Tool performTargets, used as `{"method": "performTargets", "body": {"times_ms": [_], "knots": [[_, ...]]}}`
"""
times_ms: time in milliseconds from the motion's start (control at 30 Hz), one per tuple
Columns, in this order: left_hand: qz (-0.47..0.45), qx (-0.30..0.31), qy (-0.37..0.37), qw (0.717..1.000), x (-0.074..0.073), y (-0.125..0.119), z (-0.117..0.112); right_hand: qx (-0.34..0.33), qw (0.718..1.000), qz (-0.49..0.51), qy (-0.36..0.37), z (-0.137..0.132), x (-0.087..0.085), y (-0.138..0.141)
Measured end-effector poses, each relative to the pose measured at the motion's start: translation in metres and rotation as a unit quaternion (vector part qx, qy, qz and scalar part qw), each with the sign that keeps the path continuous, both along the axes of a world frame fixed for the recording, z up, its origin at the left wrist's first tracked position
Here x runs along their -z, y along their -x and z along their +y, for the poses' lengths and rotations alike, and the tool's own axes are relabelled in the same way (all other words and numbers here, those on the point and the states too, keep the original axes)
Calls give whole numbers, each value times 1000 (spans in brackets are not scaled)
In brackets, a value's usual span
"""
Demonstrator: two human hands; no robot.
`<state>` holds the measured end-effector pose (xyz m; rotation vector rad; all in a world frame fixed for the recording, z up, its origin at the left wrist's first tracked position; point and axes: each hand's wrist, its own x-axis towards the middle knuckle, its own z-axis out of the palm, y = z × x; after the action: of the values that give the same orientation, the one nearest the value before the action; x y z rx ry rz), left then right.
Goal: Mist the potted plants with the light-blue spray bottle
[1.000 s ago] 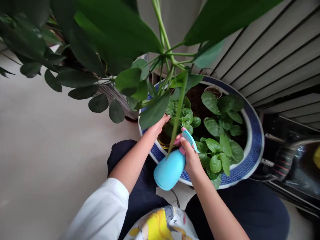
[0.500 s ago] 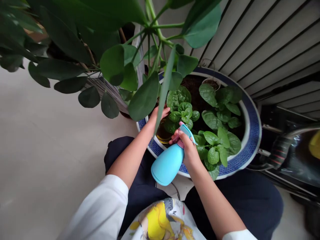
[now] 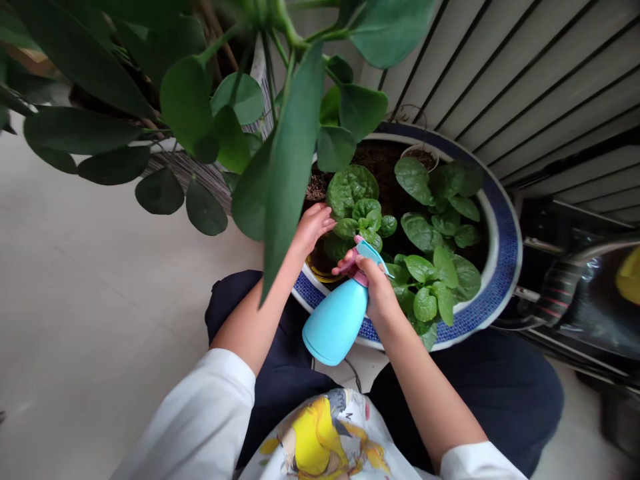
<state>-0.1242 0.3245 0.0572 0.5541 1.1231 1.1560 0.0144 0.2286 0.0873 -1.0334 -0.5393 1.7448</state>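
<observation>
Gripping the spray bottle (image 3: pixel 334 323) in the right hand (image 3: pixel 376 290), fingers at the pink trigger (image 3: pixel 346 265); can't tell whether squeezed. Holding it tilted over the near edge of the blue-patterned pot (image 3: pixel 506 253), nozzle (image 3: pixel 358 239) facing the small leafy plant (image 3: pixel 369 220). Reaching over the near-left edge with the left hand (image 3: pixel 314 230), open and loosely extended beside that plant's broad leaf (image 3: pixel 353 190); can't tell whether touching. Seeing no spray.

To do it well, probably: aim onto foliage, clear of the left fingers. Back off slightly for a wider, softer mist. Squeeze in short, full strokes, wrist steady. Support the broad leaf lightly from beneath to get at its underside; don't pinch or bend. Watch for snags on the long hanging leaf (image 3: pixel 290 167) crossing the left forearm (image 3: pixel 253 330). Avoid brushing the bushy plant (image 3: pixel 430 287) by the near-right edge.
</observation>
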Motion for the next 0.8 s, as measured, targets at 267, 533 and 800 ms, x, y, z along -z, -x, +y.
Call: {"method": "performTargets", "body": {"times_ms": [267,533,800], "knots": [[-13,4,14,1000,-1,1,0,14,1000,-19,19,3,1,3],[-49,11,48,998,-2,1,3,-9,999,-16,48,8,2,2],[4,33,8,999,-9,0,-3,-26,999,13,-16,10,2,7]]}}
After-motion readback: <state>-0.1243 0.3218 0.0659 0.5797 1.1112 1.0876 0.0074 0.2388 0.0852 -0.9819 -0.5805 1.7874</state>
